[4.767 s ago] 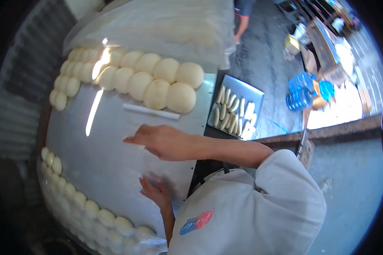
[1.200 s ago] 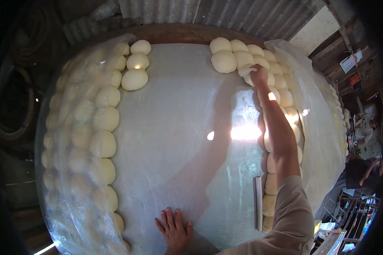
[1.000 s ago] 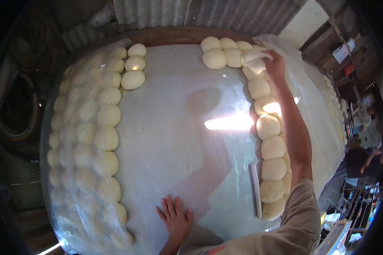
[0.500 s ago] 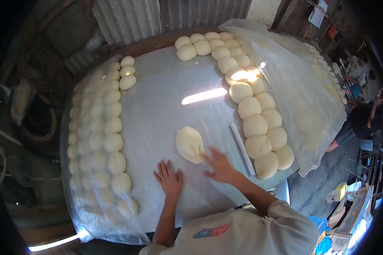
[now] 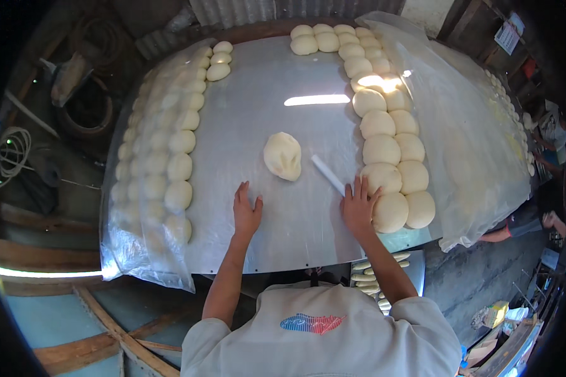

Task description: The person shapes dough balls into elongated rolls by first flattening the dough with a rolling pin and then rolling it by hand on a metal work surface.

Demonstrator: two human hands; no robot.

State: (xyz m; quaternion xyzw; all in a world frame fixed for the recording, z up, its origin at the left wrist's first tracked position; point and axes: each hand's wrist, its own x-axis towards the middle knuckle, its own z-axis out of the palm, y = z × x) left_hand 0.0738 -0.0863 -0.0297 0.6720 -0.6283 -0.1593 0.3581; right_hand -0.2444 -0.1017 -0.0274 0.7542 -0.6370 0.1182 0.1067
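A flattened, creased piece of dough (image 5: 283,156) lies on the smooth grey tabletop (image 5: 251,113). My left hand (image 5: 247,212) is just below and left of it, empty, with fingers apart. To the right, my right hand (image 5: 358,206) is on the near part of a slim white rolling pin (image 5: 328,174), whose far end points toward the dough. The palm hides the pin's near end, so the exact grip is partly covered. Right beside that hand is a double row of round dough balls (image 5: 382,149), its fingertips close to the nearest ones.
Clear plastic sheeting (image 5: 163,135) covers more dough balls on the left. Another sheet (image 5: 459,132) spreads over the right side. Below the table's near edge is a tray of long dough pieces (image 5: 366,276). Another person's arm (image 5: 497,235) shows at far right.
My right hand has left the dough and moved right onto the rolling pin, which is now tilted toward the dough. My left hand has lifted its fingers slightly closer together. The view has shifted.
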